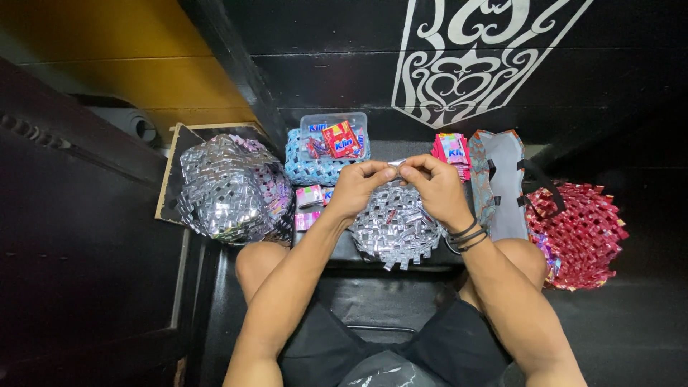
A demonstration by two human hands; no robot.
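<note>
Silver woven mat, red woven basket, black wall with white ornament.

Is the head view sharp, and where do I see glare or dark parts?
Head view: mostly sharp; glare sparkles on the large silver woven piece and the smaller one under the left hand and right hand; the edges of the picture fall into deep shadow.

Black plank wall ahead, white ornamental motif painted on it. Yellow wall upper left. Dark floor. Dim light, deep shadows at sides.
</note>
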